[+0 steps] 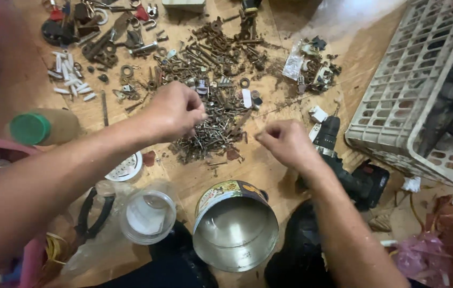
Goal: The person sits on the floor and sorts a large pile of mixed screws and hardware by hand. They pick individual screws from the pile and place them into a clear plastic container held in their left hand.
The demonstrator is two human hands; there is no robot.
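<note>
Pinching screws from the rusty heap [213, 133] with my left hand [176, 110] closed around a few, I should lift cleanly — my right hand [285, 141], fingertips narrowed, hovers above the open tin [235, 226].

Close in front of us an empty metal tin [235, 229] lies tilted, its mouth open toward us, and just left of it stands a clear plastic jar [148, 215]. Farther left we see black-handled pliers [89, 213] and a bottle with a green cap [42, 128] on its side. A black cordless drill [352, 173] lies to the right, beside a white plastic crate [418, 90] tipped over on the wooden floor [269, 170]. At the far left we find white wall plugs [72, 80] scattered near dark metal fittings [104, 37].
</note>
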